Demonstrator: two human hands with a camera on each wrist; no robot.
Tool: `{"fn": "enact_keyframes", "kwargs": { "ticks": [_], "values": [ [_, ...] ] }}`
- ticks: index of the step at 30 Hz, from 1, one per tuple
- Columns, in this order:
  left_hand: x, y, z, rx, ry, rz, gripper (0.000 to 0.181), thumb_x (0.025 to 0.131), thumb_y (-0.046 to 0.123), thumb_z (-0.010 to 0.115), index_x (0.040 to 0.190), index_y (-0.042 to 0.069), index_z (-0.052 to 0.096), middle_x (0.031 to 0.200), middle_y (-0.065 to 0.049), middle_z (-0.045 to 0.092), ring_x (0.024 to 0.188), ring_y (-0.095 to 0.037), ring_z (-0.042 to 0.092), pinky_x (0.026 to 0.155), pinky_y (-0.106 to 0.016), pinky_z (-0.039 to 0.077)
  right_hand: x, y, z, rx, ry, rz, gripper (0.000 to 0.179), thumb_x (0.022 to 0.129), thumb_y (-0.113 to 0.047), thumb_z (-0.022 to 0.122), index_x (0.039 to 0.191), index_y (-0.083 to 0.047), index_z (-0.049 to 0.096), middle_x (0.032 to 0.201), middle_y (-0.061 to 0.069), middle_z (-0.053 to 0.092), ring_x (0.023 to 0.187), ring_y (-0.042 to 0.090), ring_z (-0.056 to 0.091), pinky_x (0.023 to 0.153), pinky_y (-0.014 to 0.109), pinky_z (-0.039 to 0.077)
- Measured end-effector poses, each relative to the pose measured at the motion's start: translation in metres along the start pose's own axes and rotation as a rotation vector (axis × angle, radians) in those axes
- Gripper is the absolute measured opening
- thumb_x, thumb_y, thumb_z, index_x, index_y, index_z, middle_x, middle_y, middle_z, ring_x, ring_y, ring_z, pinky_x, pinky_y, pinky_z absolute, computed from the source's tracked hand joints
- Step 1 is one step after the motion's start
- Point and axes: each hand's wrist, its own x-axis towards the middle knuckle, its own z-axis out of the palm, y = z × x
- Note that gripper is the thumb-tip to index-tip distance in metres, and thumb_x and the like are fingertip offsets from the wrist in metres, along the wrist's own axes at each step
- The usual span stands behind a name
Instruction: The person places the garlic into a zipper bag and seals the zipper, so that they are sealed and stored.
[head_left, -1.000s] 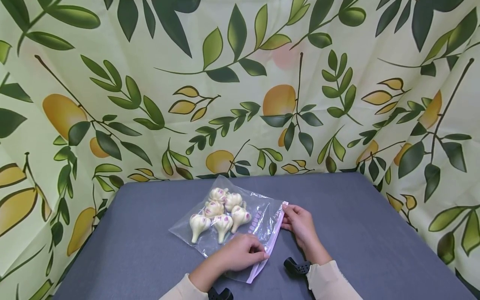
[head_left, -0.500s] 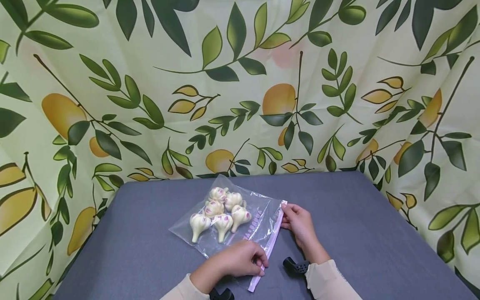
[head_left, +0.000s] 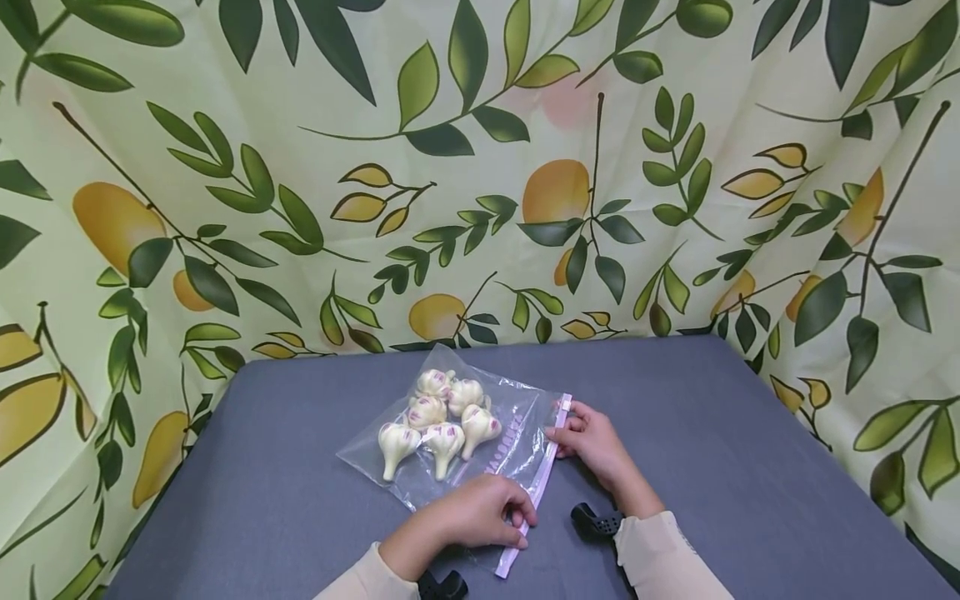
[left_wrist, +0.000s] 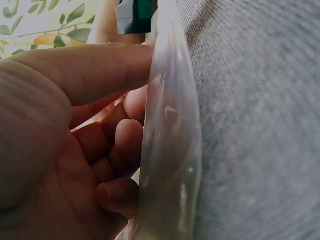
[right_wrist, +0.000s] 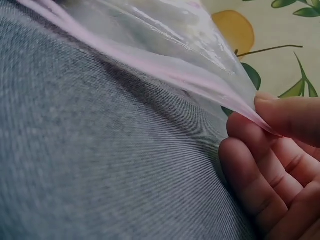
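A clear zip bag [head_left: 517, 400] with a pink strip [head_left: 543, 475] along its right edge lies on the table. Inside it are several white garlic bulbs [head_left: 444, 446] with purple streaks. My left hand [head_left: 486, 514] pinches the bag's edge near its lower corner. In the left wrist view, the clear plastic [left_wrist: 170, 135] stands up beside the curled fingers. Near the upper corner my right hand [head_left: 600, 450] holds the strip between thumb and fingers. The right wrist view shows the pink edge [right_wrist: 165, 72] running into that pinch.
A grey cloth-covered table [head_left: 300, 467] spreads under the bag and both forearms. Behind it and at its sides hangs a curtain [head_left: 480, 250] printed with leaves and fruit. Black wrist devices [head_left: 596, 522] sit below each hand.
My left hand has shifted slightly down along the strip, and the bag's lower corner sits a little lower. The right thumb has moved down from the upper corner, leaving it uncovered.
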Motion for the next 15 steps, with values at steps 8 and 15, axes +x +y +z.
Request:
{"fn": "enact_keyframes", "kwargs": {
  "ticks": [8, 15],
  "values": [
    [0.0007, 0.0001, -0.0015, 0.050, -0.018, 0.076, 0.021, 0.070, 0.025, 0.081, 0.088, 0.022, 0.070, 0.073, 0.017, 0.057, 0.068, 0.009, 0.049, 0.064, -0.006, 0.039, -0.0005, -0.0051, 0.0027, 0.052, 0.076, 0.019, 0.054, 0.081, 0.002, 0.067, 0.129, 0.003, 0.043, 0.068, 0.001, 0.063, 0.055, 0.014, 0.060, 0.055, 0.031, 0.055],
    [0.0000, 0.0018, -0.0007, 0.086, -0.059, 0.122, 0.025, 0.069, 0.027, 0.081, 0.091, 0.022, 0.070, 0.080, 0.015, 0.056, 0.073, 0.008, 0.047, 0.068, -0.005, 0.038, 0.0009, -0.0021, 0.0025, 0.027, 0.091, 0.026, 0.055, 0.082, 0.001, 0.067, 0.131, 0.001, 0.043, 0.072, 0.002, 0.064, 0.055, 0.014, 0.060, 0.055, 0.031, 0.055]
  ]
}}
